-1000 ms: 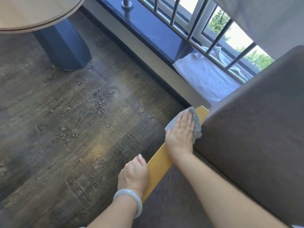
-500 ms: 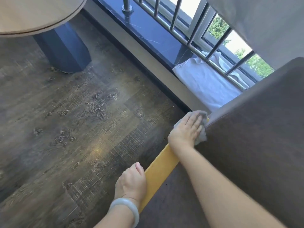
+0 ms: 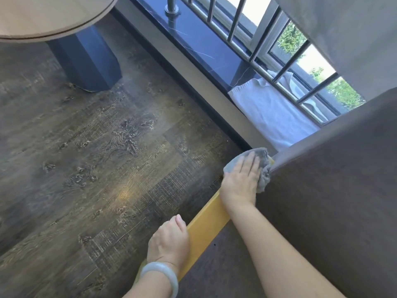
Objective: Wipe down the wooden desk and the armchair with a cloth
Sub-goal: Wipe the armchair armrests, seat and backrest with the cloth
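Dark wood-grain flooring (image 3: 103, 147) fills most of the view, with a barred window (image 3: 279, 52) and a dark stone sill (image 3: 199, 46) running along the far side. At the top left corner, the curved rim of a pale wooden desk (image 3: 43, 16) shows above its dark blue base (image 3: 86, 61).

On the right stands the armchair (image 3: 333, 190), upholstered in brown fabric, with a yellow wooden armrest (image 3: 206, 224) running along its left edge. A white towel (image 3: 270, 112) lies on the sill just beyond the chair.

The person's right hand (image 3: 240, 179) lies flat, fingers spread, pressing a grey cloth (image 3: 261, 166) onto the far end of the armrest, where the wood meets the chair back. The left hand (image 3: 169, 241), a pale bangle (image 3: 160, 274) on its wrist, is curled over the near end of the armrest; its fingers are hidden, so the grip cannot be judged exactly.

The step in hand appears to be wiping the armrest. With the cloth at the rail's far end, the next move likely calls for drawing it back along the wood, or moving on to the fabric back beside it.
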